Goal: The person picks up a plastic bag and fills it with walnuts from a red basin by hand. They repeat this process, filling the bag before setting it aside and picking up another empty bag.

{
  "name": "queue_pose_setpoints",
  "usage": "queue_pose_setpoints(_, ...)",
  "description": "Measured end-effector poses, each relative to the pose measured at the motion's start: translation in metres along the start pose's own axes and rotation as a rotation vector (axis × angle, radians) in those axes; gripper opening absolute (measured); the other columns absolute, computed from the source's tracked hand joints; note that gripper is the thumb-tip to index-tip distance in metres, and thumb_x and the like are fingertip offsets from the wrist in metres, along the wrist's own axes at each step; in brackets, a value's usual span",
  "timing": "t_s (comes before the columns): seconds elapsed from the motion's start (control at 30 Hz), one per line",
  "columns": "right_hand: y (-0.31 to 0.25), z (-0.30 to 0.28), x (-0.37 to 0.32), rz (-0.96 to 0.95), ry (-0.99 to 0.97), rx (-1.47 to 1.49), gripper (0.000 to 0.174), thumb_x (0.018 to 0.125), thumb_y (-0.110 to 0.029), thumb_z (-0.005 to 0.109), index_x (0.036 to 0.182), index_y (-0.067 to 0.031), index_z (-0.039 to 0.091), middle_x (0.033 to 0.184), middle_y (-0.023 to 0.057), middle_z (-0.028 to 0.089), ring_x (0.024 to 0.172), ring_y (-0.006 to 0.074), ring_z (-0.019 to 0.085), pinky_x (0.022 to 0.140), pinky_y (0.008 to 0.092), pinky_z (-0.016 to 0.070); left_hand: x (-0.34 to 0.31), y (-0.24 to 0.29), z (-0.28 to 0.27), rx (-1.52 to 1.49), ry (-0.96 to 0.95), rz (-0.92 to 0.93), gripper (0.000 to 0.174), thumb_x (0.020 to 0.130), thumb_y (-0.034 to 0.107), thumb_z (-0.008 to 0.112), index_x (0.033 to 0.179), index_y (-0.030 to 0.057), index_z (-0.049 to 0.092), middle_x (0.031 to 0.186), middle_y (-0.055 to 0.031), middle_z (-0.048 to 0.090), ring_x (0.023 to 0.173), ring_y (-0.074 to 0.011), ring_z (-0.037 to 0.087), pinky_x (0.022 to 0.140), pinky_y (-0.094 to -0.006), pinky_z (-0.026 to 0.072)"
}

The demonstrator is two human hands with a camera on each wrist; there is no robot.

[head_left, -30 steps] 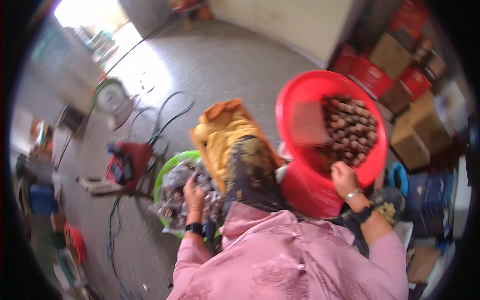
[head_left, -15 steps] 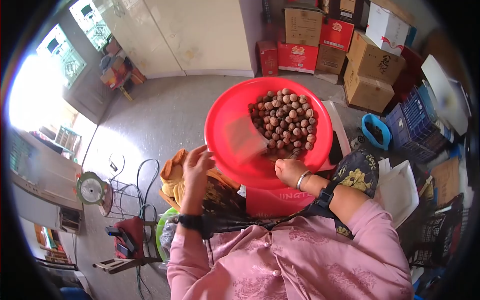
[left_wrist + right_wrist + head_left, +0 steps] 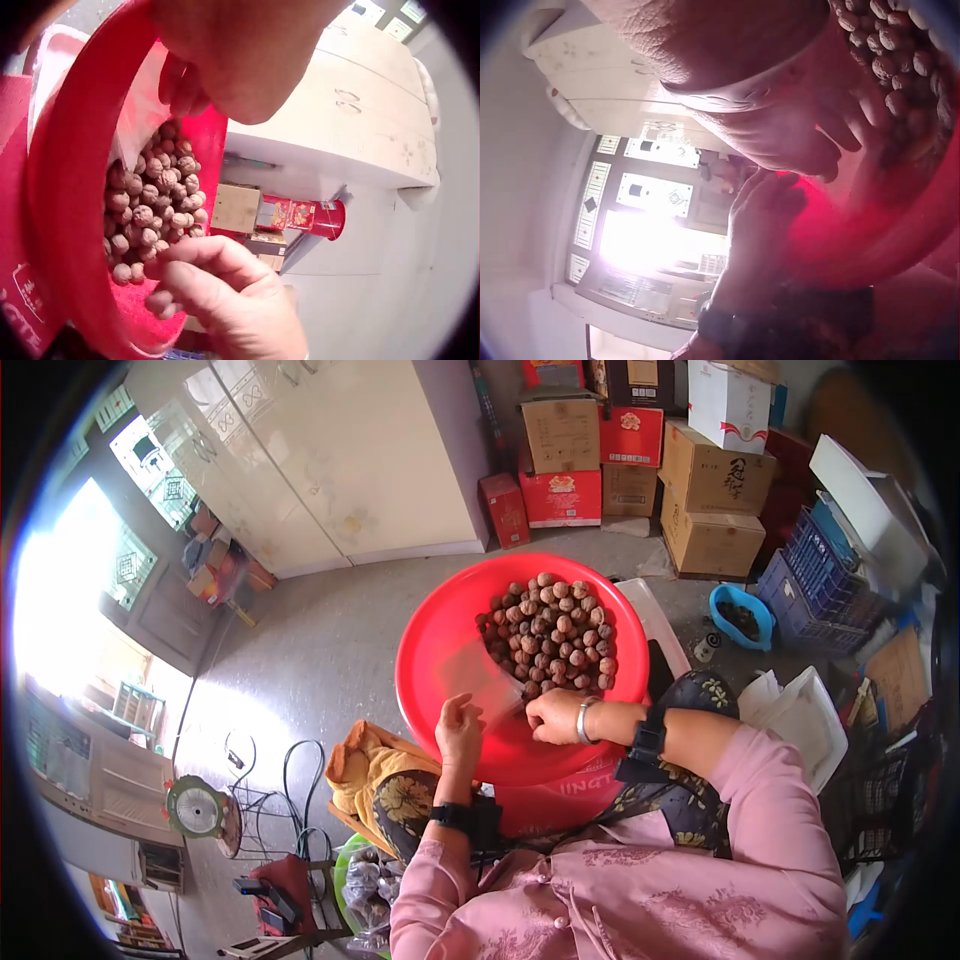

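A wide red basin (image 3: pixel 425 650) sits in front of the person, walnuts (image 3: pixel 550 635) heaped on its far right side. A clear plastic bag (image 3: pixel 470 675) lies in the basin, left of the walnuts. Over the near rim, my left hand (image 3: pixel 460 732) is raised beside the bag, its fingers loosely bent. My right hand (image 3: pixel 555 716) reaches in at the near edge of the walnuts, fingers curled downward. In the left wrist view its thumb and forefinger come together right at the walnuts (image 3: pixel 154 195); whether they pinch one I cannot tell.
Left of the person's knee, a green basin (image 3: pixel 343 880) holds bagged items (image 3: pixel 370 890). A wooden chair with a yellow cloth (image 3: pixel 365 770) stands beside the leg. Cables (image 3: pixel 290 780) run over the floor at left. Cardboard boxes (image 3: pixel 715 480) and blue crates (image 3: pixel 800 595) stand at right.
The left hand has gone from the green basin up to the red basin, beside the bag. The right hand stays at the walnuts' near edge. The head view has swung rightward.
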State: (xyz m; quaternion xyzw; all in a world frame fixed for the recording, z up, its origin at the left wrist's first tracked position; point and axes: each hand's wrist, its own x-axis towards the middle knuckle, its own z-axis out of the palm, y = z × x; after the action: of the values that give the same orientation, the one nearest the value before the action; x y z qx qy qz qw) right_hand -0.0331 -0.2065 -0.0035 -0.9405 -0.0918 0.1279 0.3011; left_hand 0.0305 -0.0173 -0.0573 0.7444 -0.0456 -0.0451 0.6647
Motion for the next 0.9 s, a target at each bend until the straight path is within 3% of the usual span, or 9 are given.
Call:
queue_pose_setpoints(0.07, 0.007, 0.003, 0.019, -0.016, 0.036, -0.027, 0.014, 0.07, -0.015, 0.063, 0.079, -0.0058, 0.064, 0.08, 0.0152, 0.065, 0.082, 0.0312, 0.063, 0.072, 0.0396, 0.049, 0.002, -0.003, -0.002, 0.018, 0.006, 0.015, 0.019, 0.086, 0.007, 0.05, 0.104, 0.0022, 0.056, 0.076, -0.0076, 0.062, 0.058, -0.0123, 0.058, 0.053, -0.0239, 0.0486)
queue_pose_setpoints(0.23, 0.02, 0.025, 0.05, -0.032, 0.183, -0.197, 0.027, 0.071, -0.015, 0.068, 0.094, -0.0045, 0.059, 0.098, 0.0192, 0.057, 0.089, 0.0354, 0.06, 0.073, 0.0424, 0.0497, 0.004, -0.005, -0.001, 0.065, -0.035, -0.012, 0.019, 0.086, 0.008, 0.051, 0.104, 0.0019, 0.056, 0.078, -0.0076, 0.063, 0.061, -0.0112, 0.059, 0.054, -0.0234, 0.049)
queue_pose_setpoints(0.3, 0.028, 0.038, 0.06, -0.015, 0.136, -0.202, 0.033, 0.068, -0.015, 0.071, 0.096, -0.005, 0.057, 0.102, 0.019, 0.053, 0.09, 0.0351, 0.06, 0.072, 0.0422, 0.0504, 0.001, -0.003, -0.002, 0.046, -0.072, -0.04, 0.019, 0.086, 0.008, 0.052, 0.103, 0.0018, 0.057, 0.079, -0.0071, 0.063, 0.062, -0.0108, 0.059, 0.055, -0.0232, 0.0493)
queue_pose_setpoints(0.37, 0.033, 0.045, 0.064, -0.169, 0.162, -0.299, 0.028, 0.069, -0.016, 0.069, 0.091, -0.0065, 0.055, 0.1, 0.017, 0.052, 0.084, 0.0347, 0.06, 0.069, 0.043, 0.0499, -0.001, 0.0, -0.001, 0.053, -0.084, -0.064, 0.019, 0.086, 0.009, 0.052, 0.103, 0.0019, 0.057, 0.079, -0.0064, 0.063, 0.064, -0.0106, 0.059, 0.057, -0.0221, 0.0491)
queue_pose_setpoints(0.53, 0.059, 0.06, 0.089, -0.193, 0.218, -0.488, 0.009, 0.078, -0.009, 0.051, 0.083, -0.0065, 0.058, 0.085, 0.0148, 0.057, 0.079, 0.033, 0.061, 0.069, 0.0426, 0.0495, -0.001, -0.002, -0.002, 0.195, -0.163, -0.011, 0.018, 0.084, 0.011, 0.056, 0.098, 0.0023, 0.06, 0.083, -0.0116, 0.064, 0.069, -0.0132, 0.062, 0.061, -0.0258, 0.0497)
queue_pose_setpoints(0.63, 0.055, 0.056, 0.091, -0.126, 0.226, -0.441, 0.014, 0.078, -0.01, 0.051, 0.087, -0.0039, 0.06, 0.092, 0.015, 0.059, 0.084, 0.0323, 0.062, 0.07, 0.0424, 0.049, -0.005, 0.004, -0.001, 0.265, -0.195, -0.034, 0.019, 0.082, 0.015, 0.058, 0.095, 0.0022, 0.062, 0.082, -0.0149, 0.065, 0.072, -0.0186, 0.063, 0.064, -0.0303, 0.0498)
queue_pose_setpoints(0.77, 0.05, 0.052, 0.08, -0.22, 0.205, -0.394, 0.017, 0.078, -0.008, 0.053, 0.093, -0.0052, 0.059, 0.098, 0.0125, 0.056, 0.087, 0.0302, 0.061, 0.075, 0.0438, 0.0472, -0.001, -0.009, 0.002, 0.292, -0.19, 0.067, 0.021, 0.081, 0.018, 0.06, 0.094, 0.0017, 0.062, 0.08, -0.0159, 0.064, 0.075, -0.0241, 0.064, 0.067, -0.0327, 0.0493)
queue_pose_setpoints(0.83, 0.055, 0.052, 0.085, -0.246, 0.171, -0.438, 0.015, 0.078, -0.009, 0.053, 0.092, -0.0063, 0.059, 0.098, 0.0132, 0.056, 0.088, 0.0308, 0.061, 0.074, 0.0433, 0.0478, -0.001, -0.009, 0.003, 0.354, -0.252, 0.097, 0.017, 0.084, 0.012, 0.056, 0.094, -0.001, 0.06, 0.075, -0.0067, 0.062, 0.064, -0.0118, 0.058, 0.058, -0.0243, 0.0478)
queue_pose_setpoints(0.9, 0.058, 0.052, 0.091, -0.169, 0.04, -0.547, 0.014, 0.078, -0.008, 0.052, 0.09, -0.0067, 0.059, 0.098, 0.0145, 0.057, 0.089, 0.0325, 0.061, 0.073, 0.0434, 0.0485, -0.004, -0.006, 0.003, 0.363, -0.243, 0.099, 0.018, 0.084, 0.013, 0.057, 0.094, -0.0013, 0.059, 0.074, -0.0068, 0.062, 0.064, -0.012, 0.058, 0.058, -0.0248, 0.0475)
